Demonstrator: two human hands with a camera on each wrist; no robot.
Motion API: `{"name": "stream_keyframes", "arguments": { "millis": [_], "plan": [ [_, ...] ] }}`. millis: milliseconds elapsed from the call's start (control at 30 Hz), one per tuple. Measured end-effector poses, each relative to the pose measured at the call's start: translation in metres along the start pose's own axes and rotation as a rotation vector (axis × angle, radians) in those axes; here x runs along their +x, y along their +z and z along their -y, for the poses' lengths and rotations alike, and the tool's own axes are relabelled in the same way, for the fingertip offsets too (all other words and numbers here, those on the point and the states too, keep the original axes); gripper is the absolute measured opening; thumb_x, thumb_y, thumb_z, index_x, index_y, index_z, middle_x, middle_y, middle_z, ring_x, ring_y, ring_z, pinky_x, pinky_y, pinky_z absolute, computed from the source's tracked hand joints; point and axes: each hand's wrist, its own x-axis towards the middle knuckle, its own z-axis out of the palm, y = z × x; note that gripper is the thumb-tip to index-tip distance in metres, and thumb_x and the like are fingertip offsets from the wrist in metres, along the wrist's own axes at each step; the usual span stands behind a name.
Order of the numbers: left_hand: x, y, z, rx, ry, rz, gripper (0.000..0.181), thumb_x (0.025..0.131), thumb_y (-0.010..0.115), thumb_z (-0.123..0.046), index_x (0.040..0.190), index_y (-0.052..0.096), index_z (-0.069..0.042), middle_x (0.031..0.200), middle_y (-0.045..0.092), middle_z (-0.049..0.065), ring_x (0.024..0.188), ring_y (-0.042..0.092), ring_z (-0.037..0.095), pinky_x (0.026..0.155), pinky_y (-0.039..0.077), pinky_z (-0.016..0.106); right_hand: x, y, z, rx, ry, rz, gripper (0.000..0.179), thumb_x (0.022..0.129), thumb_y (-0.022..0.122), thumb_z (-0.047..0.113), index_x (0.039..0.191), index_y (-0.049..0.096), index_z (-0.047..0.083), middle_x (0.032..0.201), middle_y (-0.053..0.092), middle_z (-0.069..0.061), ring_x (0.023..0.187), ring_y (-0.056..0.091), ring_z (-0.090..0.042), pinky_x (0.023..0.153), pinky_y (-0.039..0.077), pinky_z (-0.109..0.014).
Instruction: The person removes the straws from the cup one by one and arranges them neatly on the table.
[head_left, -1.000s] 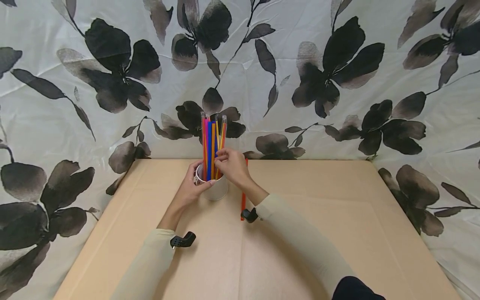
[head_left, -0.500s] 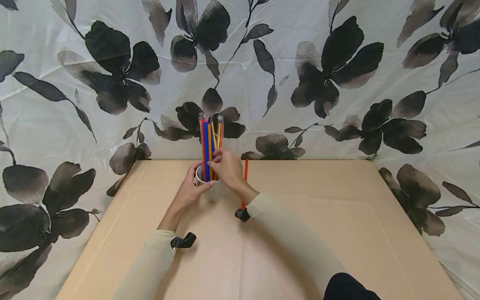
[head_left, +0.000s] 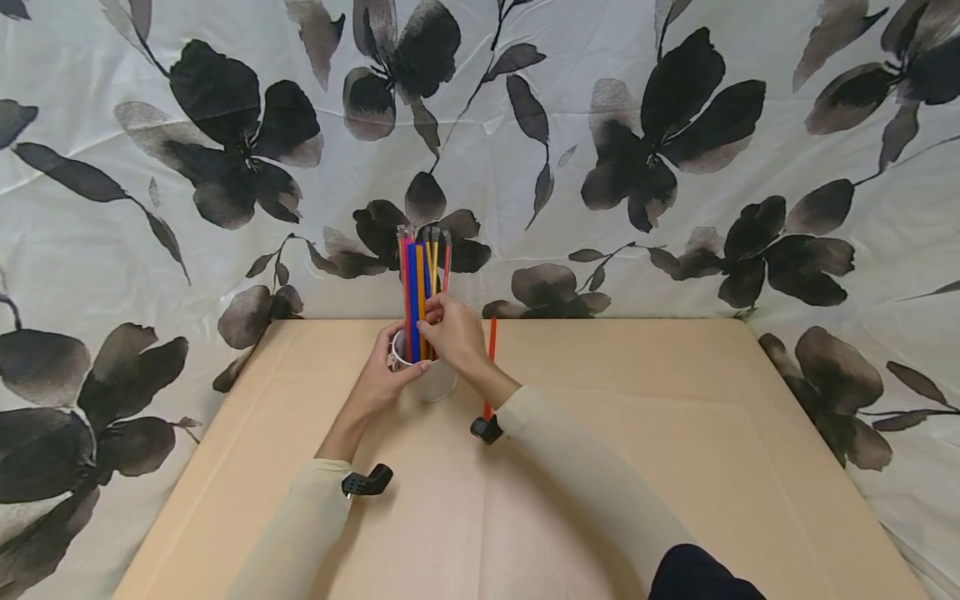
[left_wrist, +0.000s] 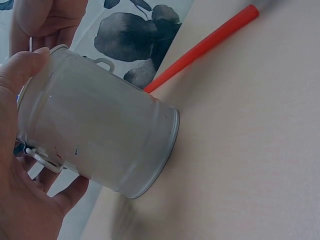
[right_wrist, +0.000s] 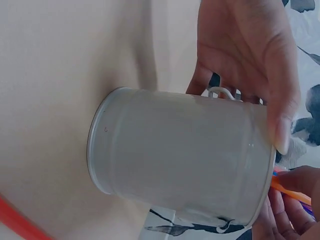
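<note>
A small whitish metal pail [head_left: 433,387] with side handle loops stands on the board near its far edge. Several coloured sticks [head_left: 414,292], blue, orange, yellow and red-pink with clear-looking tops, rise out of it. My left hand [head_left: 378,375] grips the pail from the left, thumb at the rim and fingers round the far side. With its fingertips at the pail's mouth, my right hand [head_left: 459,337] pinches an orange stick [right_wrist: 291,194]. The sticks' lower ends are hidden inside the pail.
A long red stick [head_left: 492,337] lies on the tan board [head_left: 637,433] to the right of the pail, partly under the right wrist. Behind the board hangs a white cloth [head_left: 480,142] with dark flowers. Each wrist wears a black device [head_left: 367,481].
The right hand has shifted slightly left over the pail's mouth, and the stick tops have leaned and spread a little. The left hand keeps its grip on the pail.
</note>
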Motion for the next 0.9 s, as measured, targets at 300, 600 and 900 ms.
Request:
{"name": "stream_keyframes", "arguments": {
  "millis": [300,600,900],
  "plan": [
    [-0.006,-0.007,-0.001,-0.011,-0.015,0.022,0.082,0.091,0.076,-0.014,0.156,0.026,-0.010,0.160,0.029,0.018,0.149,0.025,0.040,0.121,0.015,0.066,-0.004,-0.003,0.001,0.222,-0.013,0.000,0.028,0.093,0.072,0.009,0.119,0.065,0.004,0.099,0.067,-0.006,0.085,0.069,-0.016,0.074,0.060,-0.025],
    [-0.008,-0.008,0.003,-0.014,-0.017,0.025,0.082,0.091,0.076,-0.016,0.156,0.026,-0.013,0.160,0.030,0.017,0.150,0.024,0.038,0.121,0.013,0.066,-0.005,-0.009,0.001,0.291,-0.022,-0.054,0.029,0.094,0.070,0.008,0.121,0.063,0.002,0.102,0.068,-0.010,0.090,0.070,-0.020,0.077,0.061,-0.027],
    [-0.009,-0.008,-0.003,-0.015,-0.025,0.027,0.082,0.091,0.076,-0.014,0.156,0.026,-0.010,0.160,0.030,0.019,0.151,0.025,0.038,0.122,0.014,0.065,-0.003,-0.019,0.003,0.343,-0.022,-0.090,0.035,0.096,0.070,0.012,0.129,0.063,0.002,0.107,0.068,-0.009,0.091,0.071,-0.020,0.076,0.061,-0.027]
  ]
}}
